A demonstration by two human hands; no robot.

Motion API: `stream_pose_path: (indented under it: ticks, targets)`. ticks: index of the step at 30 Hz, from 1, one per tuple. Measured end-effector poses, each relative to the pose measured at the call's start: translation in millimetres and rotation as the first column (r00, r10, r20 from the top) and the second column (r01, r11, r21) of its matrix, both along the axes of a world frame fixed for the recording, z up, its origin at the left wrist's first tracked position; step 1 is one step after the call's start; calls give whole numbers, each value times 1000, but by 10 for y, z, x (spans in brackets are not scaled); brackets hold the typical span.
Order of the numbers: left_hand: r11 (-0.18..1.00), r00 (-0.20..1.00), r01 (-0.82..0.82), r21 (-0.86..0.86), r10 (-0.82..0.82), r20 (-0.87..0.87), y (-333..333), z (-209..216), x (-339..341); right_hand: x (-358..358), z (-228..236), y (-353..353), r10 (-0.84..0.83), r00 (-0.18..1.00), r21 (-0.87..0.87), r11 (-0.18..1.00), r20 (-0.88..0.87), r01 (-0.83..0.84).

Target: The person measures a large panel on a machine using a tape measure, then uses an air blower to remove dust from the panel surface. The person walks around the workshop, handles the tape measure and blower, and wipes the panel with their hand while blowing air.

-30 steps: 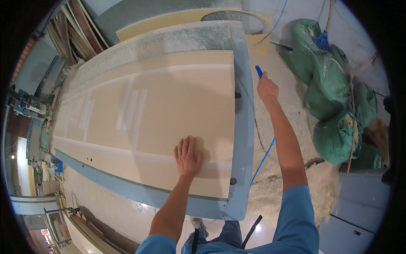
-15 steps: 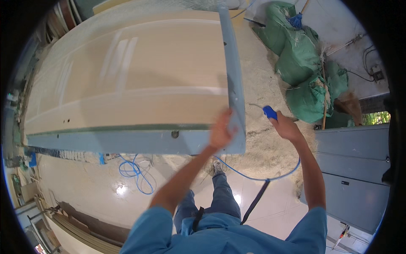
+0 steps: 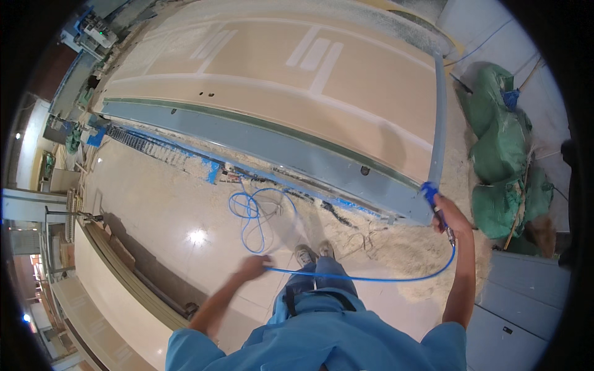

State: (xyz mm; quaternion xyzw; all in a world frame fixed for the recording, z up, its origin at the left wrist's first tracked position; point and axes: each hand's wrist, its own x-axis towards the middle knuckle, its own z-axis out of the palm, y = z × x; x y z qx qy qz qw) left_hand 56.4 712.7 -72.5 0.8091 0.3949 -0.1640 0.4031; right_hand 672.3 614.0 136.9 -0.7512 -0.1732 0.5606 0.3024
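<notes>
The right hand (image 3: 453, 217) is wrapped around a blue, pistol-shaped air gun (image 3: 429, 194), whose head appears over or just beside the near right corner of a long, blue-grey metal worktop (image 3: 278, 146); its height there is hard to judge. A thin, bright blue plastic hose (image 3: 396, 280) curves from the gun's lower end toward the left hand (image 3: 253, 268), which is blurred but seems closed around it, well apart from the worktop's near edge. More of the hose lies in loose loops on the pale floor below that edge. A large, flat beige panel with white bands (image 3: 266, 112) lies on the worktop, short of its near and right edges.

The step in hand looks like managing the hose while holding the gun; moving the gun farther would call for slack and untangled loops.
</notes>
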Motion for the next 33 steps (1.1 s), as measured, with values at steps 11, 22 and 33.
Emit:
stream_pose_path:
  ticks: [11, 22, 33]
  targets:
    - [271, 673, -491, 828, 721, 163, 2941, 2217, -2410, -195, -841, 446, -324, 944, 272, 904, -69, 330]
    - [376, 787, -608, 699, 169, 593, 7054, 1670, 1409, 1344, -1449, 3304, -693, 689, 271, 636, -212, 723]
    - [643, 971, -240, 728, 147, 190, 7206, 205, 3389, 1768, -801, 6587, -205, 916, 473, 881, 346, 19]
